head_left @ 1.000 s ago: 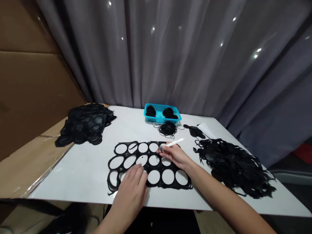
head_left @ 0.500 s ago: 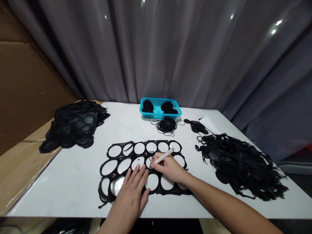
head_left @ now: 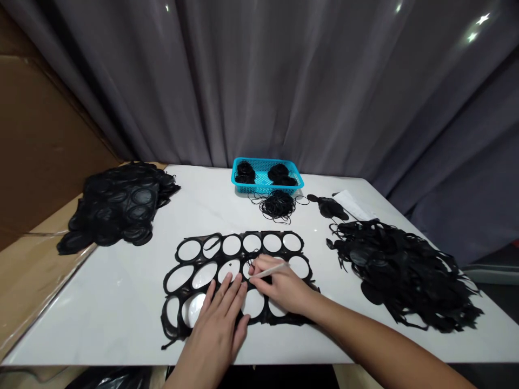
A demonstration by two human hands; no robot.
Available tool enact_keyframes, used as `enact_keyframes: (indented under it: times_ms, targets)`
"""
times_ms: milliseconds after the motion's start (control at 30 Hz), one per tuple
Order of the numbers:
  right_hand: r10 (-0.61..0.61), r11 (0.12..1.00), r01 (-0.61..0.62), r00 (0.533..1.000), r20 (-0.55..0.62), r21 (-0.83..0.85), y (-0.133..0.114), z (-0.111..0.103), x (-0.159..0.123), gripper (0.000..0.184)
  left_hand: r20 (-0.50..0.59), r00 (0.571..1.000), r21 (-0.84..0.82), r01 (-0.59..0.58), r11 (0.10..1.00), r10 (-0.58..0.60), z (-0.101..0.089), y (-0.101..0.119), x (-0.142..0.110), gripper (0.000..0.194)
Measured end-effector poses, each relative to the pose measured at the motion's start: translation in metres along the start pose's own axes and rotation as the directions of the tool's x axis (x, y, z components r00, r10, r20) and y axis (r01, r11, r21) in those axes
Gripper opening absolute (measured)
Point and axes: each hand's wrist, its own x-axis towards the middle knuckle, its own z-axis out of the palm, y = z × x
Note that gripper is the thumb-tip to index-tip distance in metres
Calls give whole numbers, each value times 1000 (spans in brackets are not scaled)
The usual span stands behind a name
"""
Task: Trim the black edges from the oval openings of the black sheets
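Observation:
A black, rubbery-looking sheet [head_left: 188, 292] with rows of large round holes lies flat on the white table [head_left: 133, 302]. My left hand [head_left: 221, 316] rests palm down on its near middle, fingers stretched out. Between the closed fingers of my right hand [head_left: 286, 286] is a slim white pen-like tool [head_left: 270, 270], slanted, its lower end at a hole in the middle row. Thin black strands show by those fingertips. The tool's tip is too small to make out.
Behind the sheet lies a tangle of thin black rings [head_left: 278, 206], before a blue basket [head_left: 299, 185] holding more black bundles. Stacked black sheets [head_left: 117, 202] sit left, beside cardboard [head_left: 44, 140]. A heap of black scraps [head_left: 401, 273] and white paper [head_left: 352, 204] lie right.
The white tool has tipped lower in my right hand, and the wrist has turned slightly. My left hand stays on the sheet. The camera view has shifted a little.

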Motion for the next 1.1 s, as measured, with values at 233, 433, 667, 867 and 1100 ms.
enact_keyframes:
  times_ms: [233, 433, 667, 867, 1100]
  targets:
    - [-84, 964, 5, 954, -288, -264, 26, -32, 12, 23, 53, 998, -31, 19, 999, -17, -4, -3, -2, 53]
    - [394, 918, -274, 703, -592, 287, 45, -95, 7, 36, 100, 994, -93, 46, 995, -36, -19, -4, -1, 59]
    - [500, 570, -269, 864, -68, 776, 8, -43, -4, 49, -55, 998, -126, -12, 992, 5, -24, 17, -27, 34]
    - [290, 756, -329, 943, 161, 565, -28, 0, -32, 28, -48, 998, -23, -49, 999, 47, -24, 28, -41, 38]
    - [211, 939, -219, 976, 59, 266, -36, 13, -45, 17, -24, 999, -88, -43, 995, 41, -26, 22, -41, 38]
